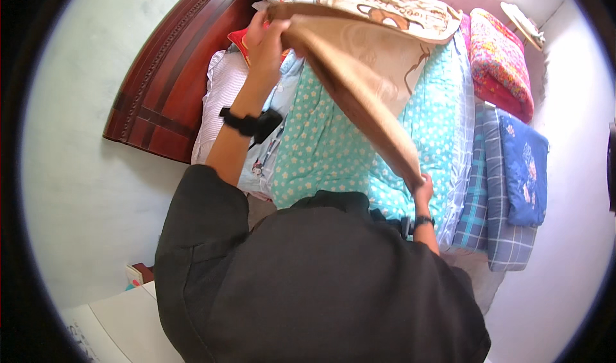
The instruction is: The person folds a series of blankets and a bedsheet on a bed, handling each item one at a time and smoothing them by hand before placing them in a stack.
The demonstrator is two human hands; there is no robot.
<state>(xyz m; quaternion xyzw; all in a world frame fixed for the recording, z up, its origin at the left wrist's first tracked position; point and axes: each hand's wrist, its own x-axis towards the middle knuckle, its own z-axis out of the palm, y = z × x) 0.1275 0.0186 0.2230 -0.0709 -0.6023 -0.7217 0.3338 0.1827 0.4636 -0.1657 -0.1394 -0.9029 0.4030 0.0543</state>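
Note:
My left hand, raised near the headboard, is closed on one corner of a brown-edged, cream blanket. Lower down at the right, my right hand grips the other end of the same brown edge. Between my hands the edge stretches diagonally and is slightly blurred, held up above the bed. Beneath it lies a turquoise quilt with small pale flowers. Cream cloth with a bear print lies beyond; whether it joins the held blanket is unclear.
A dark red wooden headboard stands at the left, with a striped pillow beside it. Folded pink floral bedding and folded blue bedding sit along the right. A white box is at the lower left.

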